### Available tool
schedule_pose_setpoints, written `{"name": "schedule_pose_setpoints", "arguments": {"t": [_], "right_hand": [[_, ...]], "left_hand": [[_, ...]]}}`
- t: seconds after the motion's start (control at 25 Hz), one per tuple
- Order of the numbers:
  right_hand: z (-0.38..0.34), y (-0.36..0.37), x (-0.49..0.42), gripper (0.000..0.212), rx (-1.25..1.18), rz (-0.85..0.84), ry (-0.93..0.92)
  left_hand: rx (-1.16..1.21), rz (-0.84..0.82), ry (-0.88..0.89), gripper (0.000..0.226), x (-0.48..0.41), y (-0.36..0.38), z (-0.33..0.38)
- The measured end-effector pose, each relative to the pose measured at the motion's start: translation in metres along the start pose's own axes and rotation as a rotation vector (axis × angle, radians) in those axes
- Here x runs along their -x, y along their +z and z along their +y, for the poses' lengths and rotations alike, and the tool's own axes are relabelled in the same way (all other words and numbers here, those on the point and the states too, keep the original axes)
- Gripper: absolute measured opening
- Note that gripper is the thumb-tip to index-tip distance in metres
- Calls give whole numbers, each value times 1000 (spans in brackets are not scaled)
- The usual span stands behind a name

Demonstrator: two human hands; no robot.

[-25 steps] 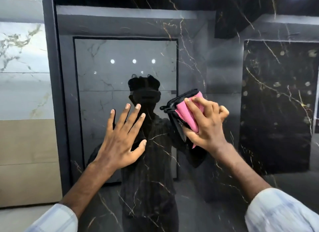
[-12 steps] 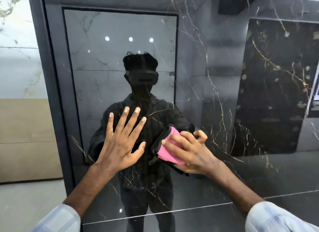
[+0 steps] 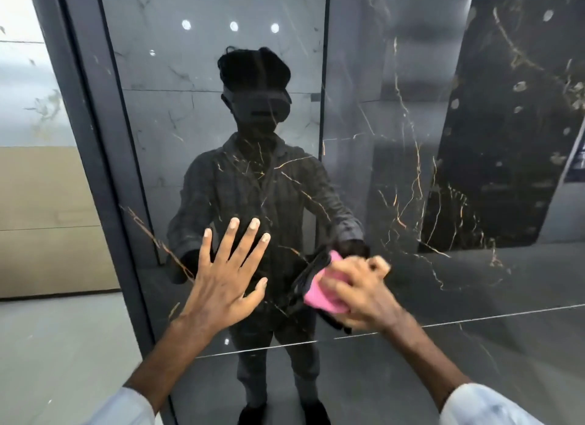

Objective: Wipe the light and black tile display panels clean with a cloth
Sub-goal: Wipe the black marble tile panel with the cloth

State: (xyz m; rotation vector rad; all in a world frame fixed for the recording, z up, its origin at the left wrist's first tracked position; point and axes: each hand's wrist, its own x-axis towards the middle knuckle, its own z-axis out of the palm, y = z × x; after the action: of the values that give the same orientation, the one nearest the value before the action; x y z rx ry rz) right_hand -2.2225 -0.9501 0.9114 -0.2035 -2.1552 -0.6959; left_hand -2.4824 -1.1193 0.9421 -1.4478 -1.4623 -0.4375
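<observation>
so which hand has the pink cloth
The right hand grips the pink cloth; the left hand lies flat, fingers spread, on the black panel.

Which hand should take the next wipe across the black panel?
Right. The right hand grips the pink cloth, pressed against the black panel. The left hand lies flat on the panel with fingers spread and holds nothing; it probably just braces.
</observation>
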Motion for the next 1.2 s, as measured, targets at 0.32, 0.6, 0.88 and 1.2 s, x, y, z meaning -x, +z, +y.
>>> {"name": "schedule_pose_setpoints", "arguments": {"t": [0.32, 0.6, 0.88, 1.2], "right_hand": [[-52, 25, 15, 66, -71, 112, 287], [-62, 21, 35, 66, -60, -11, 252], [-74, 24, 33, 68, -208, 137, 614], [-116, 67, 65, 68, -39, -85, 105]], "left_hand": [[32, 16, -7, 90, 5, 6, 0], [65, 0, 39, 86, 8, 5, -4], [31, 48, -12, 90, 8, 13, 4], [10, 37, -40, 87, 10, 16, 8]]}}
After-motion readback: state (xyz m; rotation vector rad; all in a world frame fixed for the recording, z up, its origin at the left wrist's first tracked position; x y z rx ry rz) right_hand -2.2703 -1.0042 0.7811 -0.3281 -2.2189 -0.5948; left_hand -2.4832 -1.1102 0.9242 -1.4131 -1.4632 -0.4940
